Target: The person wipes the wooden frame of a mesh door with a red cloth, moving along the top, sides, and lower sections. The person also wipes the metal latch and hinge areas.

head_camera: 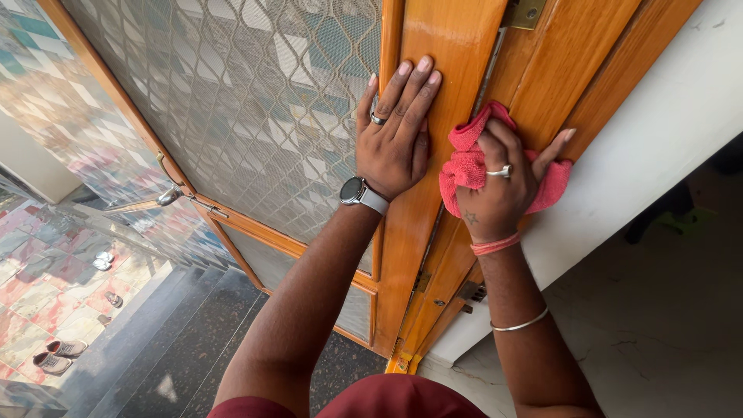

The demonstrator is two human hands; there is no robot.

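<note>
My left hand [396, 131] lies flat, fingers together, against the edge stile of an orange wooden door [433, 224]; it wears a ring and a wristwatch. My right hand [499, 190] grips a bunched pink cloth [464, 166] and presses it on the wooden door frame [569, 73] beside the hinge gap. That hand wears a ring, a pink thread and a thin metal bangle at the wrist.
The door carries a metal mesh panel [248, 101] and a metal handle [166, 195]. A brass hinge [525, 11] sits at the top, a bolt fitting [472, 292] lower down. A white wall [673, 131] is right; dark steps [162, 348], tiled floor and shoes [58, 356] lie below left.
</note>
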